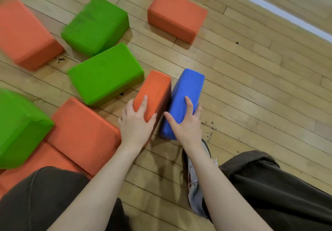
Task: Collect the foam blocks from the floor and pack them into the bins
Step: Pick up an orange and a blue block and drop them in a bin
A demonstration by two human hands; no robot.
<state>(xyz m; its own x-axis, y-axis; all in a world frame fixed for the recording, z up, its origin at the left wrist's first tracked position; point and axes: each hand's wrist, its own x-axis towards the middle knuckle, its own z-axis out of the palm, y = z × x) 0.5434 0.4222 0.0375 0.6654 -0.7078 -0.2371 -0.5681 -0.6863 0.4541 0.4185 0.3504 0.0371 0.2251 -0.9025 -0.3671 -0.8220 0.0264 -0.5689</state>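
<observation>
My left hand (136, 123) grips the near end of an orange foam block (155, 90) that stands on its edge on the wooden floor. Right beside it, my right hand (186, 124) grips a blue foam block (186, 90), also on edge and leaning slightly away. The two blocks almost touch along their long sides. More foam blocks lie to the left: a green one (106, 72) next to the held orange block, another green (96, 24) behind it, and an orange one (84, 133) near my left arm. No bin is in view.
Further blocks: orange (177, 14) at the back, orange (27, 34) far left, green (19, 128) at the left edge. My knees in dark trousers and a shoe (195, 185) fill the bottom. A white floor line (269, 6) runs across the top right.
</observation>
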